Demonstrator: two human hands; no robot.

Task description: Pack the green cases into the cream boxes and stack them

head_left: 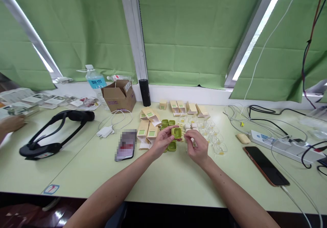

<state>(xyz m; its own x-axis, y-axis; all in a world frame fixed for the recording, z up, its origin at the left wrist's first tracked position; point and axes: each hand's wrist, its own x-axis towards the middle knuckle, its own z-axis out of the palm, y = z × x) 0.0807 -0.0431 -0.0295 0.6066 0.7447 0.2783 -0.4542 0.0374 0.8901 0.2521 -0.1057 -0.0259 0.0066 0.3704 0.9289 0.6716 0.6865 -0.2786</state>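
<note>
A small green square cup [176,133] is held in my left hand [162,142], with its hollow side facing me. Just to the right of it, my right hand [198,148] has its thumb and fingertips pinched together; anything between them is too small to make out. More green cups [172,147] sit in rows below and behind my left hand. Clear plastic pieces [219,148] with yellowish bits lie in a cluster beyond and right of my right hand. Among them are small white pieces [189,125], partly hidden by my fingers.
Small cream cartons [143,132] lie left of the cups, and others [191,107] line the back. Phones [126,144] [267,165] flank my arms. Around them are a cardboard box [119,98], black cylinder [144,92], headset [58,132], power strip [283,146] and another person's hand [12,124].
</note>
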